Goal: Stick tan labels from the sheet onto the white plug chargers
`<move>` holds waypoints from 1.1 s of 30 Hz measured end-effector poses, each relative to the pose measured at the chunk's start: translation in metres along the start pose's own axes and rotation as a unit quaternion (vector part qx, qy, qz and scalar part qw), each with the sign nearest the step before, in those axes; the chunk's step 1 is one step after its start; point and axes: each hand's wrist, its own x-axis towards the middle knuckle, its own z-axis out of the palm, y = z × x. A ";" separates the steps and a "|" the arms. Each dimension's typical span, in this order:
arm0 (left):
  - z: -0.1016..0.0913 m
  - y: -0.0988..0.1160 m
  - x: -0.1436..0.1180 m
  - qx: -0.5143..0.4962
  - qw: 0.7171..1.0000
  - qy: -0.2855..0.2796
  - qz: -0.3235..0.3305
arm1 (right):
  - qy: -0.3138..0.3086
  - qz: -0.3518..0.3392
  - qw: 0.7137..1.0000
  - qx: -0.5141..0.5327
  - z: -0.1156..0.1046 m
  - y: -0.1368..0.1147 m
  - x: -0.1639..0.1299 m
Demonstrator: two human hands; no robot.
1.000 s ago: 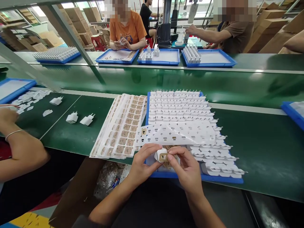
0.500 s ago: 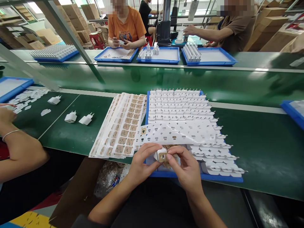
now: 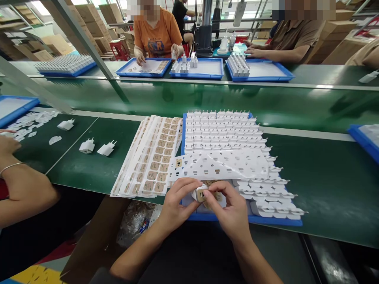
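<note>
At the lower centre of the frame, the left hand (image 3: 174, 205) held a small white charger plug (image 3: 200, 193) between thumb and fingers, the fingers curled closely around its left side. The right hand (image 3: 232, 213) met it from the right, thumb and forefinger pinched narrow against a tan label on the plug's upturned face. Whether the label was fully seated could not be told. The plug sat just above the near edge of a blue tray (image 3: 245, 220), which lay on the green conveyor bench (image 3: 325, 185).

The tray carried dense rows of white plugs (image 3: 222, 130) across its upper part, with further plugs overhanging its right side. A white backing sheet (image 3: 219, 165), mostly stripped of its labels, lay draped across the middle of the tray, directly above both hands. Just left of the tray, a fanned stack of label sheets (image 3: 151, 157) bearing tan labels touched or nearly touched the tray's left rim.

At the left of the frame, two loose plugs (image 3: 96, 147) lay on the bench, well apart from the tray. A co-worker's forearm (image 3: 20, 189) with a thin bracelet occupied the far left edge.

Across the upper frame, on the far side of the belt, three more blue trays (image 3: 198, 71) stood side by side, attended by two seated persons.
</note>
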 end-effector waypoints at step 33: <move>0.011 -0.005 -0.004 0.022 0.992 0.118 0.041 | -0.045 0.078 0.969 0.230 0.024 0.015 -0.002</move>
